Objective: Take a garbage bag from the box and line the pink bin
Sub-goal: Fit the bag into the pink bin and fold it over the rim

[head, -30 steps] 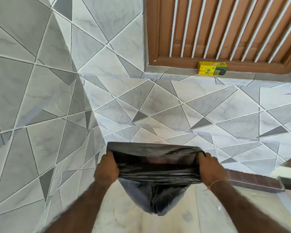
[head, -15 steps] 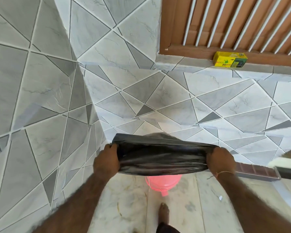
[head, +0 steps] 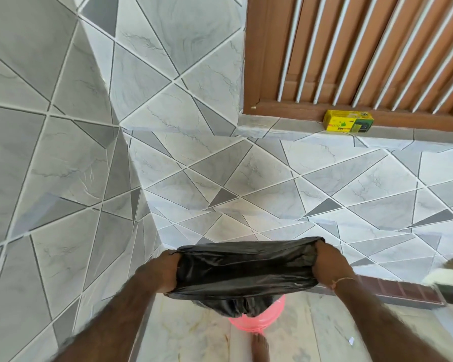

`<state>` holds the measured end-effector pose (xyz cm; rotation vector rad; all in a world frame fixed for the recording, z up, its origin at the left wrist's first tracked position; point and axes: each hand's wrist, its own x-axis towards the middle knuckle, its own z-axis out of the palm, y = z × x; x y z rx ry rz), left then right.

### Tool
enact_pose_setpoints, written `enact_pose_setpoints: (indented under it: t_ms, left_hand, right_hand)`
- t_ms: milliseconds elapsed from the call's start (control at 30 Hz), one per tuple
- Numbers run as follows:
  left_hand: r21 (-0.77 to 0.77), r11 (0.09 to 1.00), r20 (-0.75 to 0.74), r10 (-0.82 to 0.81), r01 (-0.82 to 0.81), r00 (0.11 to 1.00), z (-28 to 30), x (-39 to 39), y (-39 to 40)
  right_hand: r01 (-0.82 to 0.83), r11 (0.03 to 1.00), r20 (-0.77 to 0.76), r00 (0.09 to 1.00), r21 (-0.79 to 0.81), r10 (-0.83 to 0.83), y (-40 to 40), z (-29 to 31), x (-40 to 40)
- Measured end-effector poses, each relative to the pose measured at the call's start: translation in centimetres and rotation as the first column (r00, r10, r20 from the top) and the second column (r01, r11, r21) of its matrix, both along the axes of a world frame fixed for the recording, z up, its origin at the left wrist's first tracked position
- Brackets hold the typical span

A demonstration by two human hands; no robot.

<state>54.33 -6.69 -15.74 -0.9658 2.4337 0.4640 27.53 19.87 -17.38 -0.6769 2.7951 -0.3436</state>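
Both hands grip black bag; fingers tucked inside.

Yellow box on the sill: red print reading "bin" legible on its front; remaining lettering too small to read.

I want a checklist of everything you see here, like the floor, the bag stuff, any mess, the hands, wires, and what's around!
Surface: pale marble floor, bare where visible.
Job's things: black garbage bag stretched open above the pink bin, which it mostly hides; yellow bag box on the window ledge.
Clutter: small white scrap on the floor.
Grippers: left hand and right hand each grip one side of the bag's mouth.
Cables: nothing seen.
Surroundings: grey tiled wall, brown wooden window grille, a bare foot beside the bin.
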Motion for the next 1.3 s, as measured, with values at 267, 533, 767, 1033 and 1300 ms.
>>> enact_pose_setpoints:
  t_ms: [267, 533, 767, 1033, 1300]
  left_hand:
    - [0.034, 0.999, 0.039, -0.008, 0.007, 0.999, -1.4, -1.1, -0.8]
    - [0.076, 0.997, 0.025, 0.015, -0.017, 1.0, -6.8, -2.5, 0.8]
    - [0.059, 0.987, -0.121, 0.154, -0.148, 0.981, -10.6, -7.5, 2.3]
    - [0.274, 0.905, -0.113, 0.367, -0.326, 0.923, -14.3, -14.9, 3.6]
    - [0.472, 0.793, -0.069, 0.469, -0.386, 0.88, -17.8, -18.6, 3.7]
  right_hand:
    - [-0.025, 1.0, 0.016, 1.0, -0.007, 0.025, -2.4, 0.2, -2.1]
    - [0.001, 0.995, 0.049, 0.999, 0.1, -0.006, -1.2, -4.7, -3.1]
    - [0.084, 0.993, 0.166, 0.981, 0.084, -0.098, -1.2, -9.0, -5.8]
    - [0.076, 0.991, 0.292, 0.951, 0.109, -0.105, -2.4, -14.6, -10.4]
    - [-0.087, 0.986, 0.483, 0.876, 0.14, 0.009, -5.9, -20.2, -12.1]
